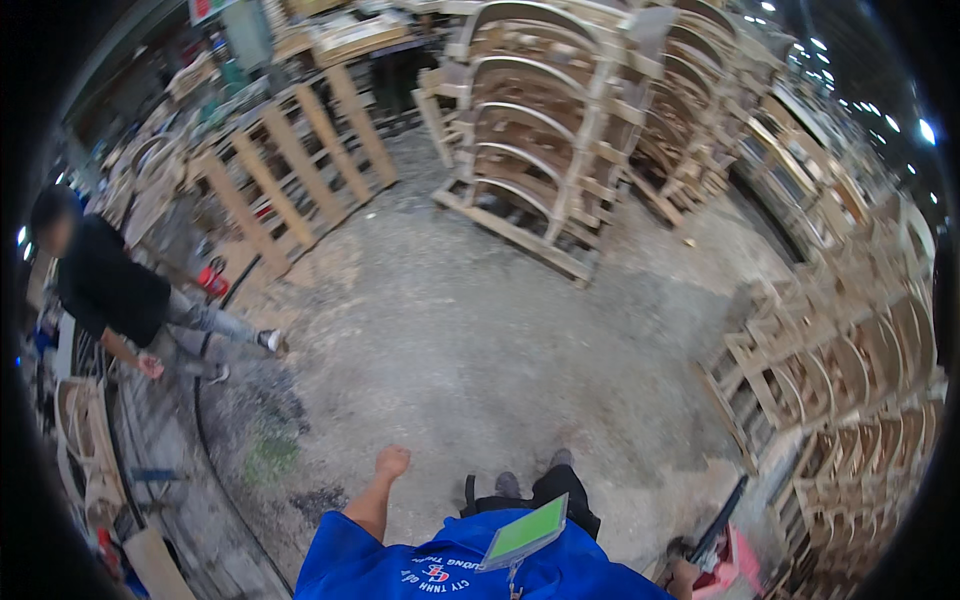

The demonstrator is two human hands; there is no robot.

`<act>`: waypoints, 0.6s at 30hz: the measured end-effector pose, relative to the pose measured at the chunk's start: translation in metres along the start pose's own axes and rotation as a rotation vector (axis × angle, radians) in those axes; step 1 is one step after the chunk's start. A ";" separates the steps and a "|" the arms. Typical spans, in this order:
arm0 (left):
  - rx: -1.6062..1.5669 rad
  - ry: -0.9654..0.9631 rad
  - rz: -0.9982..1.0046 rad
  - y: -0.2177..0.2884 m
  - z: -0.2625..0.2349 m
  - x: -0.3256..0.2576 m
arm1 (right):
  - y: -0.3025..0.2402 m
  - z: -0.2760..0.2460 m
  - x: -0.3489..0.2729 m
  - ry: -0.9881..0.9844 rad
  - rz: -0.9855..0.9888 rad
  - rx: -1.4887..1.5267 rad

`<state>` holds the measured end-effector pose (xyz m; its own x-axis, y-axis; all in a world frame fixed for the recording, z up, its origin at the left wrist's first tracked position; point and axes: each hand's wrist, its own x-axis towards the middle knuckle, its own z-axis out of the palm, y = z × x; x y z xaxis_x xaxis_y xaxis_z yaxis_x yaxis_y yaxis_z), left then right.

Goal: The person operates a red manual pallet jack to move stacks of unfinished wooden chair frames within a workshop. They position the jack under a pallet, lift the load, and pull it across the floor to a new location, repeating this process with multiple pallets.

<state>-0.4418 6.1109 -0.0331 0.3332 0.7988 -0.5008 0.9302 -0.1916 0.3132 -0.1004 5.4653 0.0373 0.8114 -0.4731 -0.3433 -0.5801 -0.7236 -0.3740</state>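
Note:
My left hand hangs in front of me over the concrete floor, its fingers curled into a fist with nothing visible in it. Low on the right, my right hand is closed at the near side of a pink container, though its fingers are partly hidden. A long black thing sticks up from the container, too blurred to name. Other contents cannot be made out. A green-faced badge hangs over my blue shirt.
Wooden racks of curved parts stand ahead, with more stacked curved frames on the right. A slatted wooden pallet leans at the far left beside a red fire extinguisher. Another person is at the left. A dark cable crosses the floor.

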 end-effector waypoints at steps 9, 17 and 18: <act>0.161 -0.017 -0.196 -0.098 -0.094 0.091 | -0.264 0.182 -0.101 -0.127 -0.189 -0.161; -0.503 -0.166 -0.213 -0.060 -0.140 0.178 | -0.459 0.304 -0.188 -0.249 -0.313 -0.215; -0.512 -0.120 -0.207 -0.064 -0.148 0.192 | -0.479 0.316 -0.199 -0.253 -0.333 -0.224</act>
<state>-0.4602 6.3609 -0.0294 0.1947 0.7142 -0.6723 0.7947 0.2869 0.5349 -0.0063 6.0645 0.0126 0.8916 -0.0792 -0.4458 -0.2386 -0.9190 -0.3139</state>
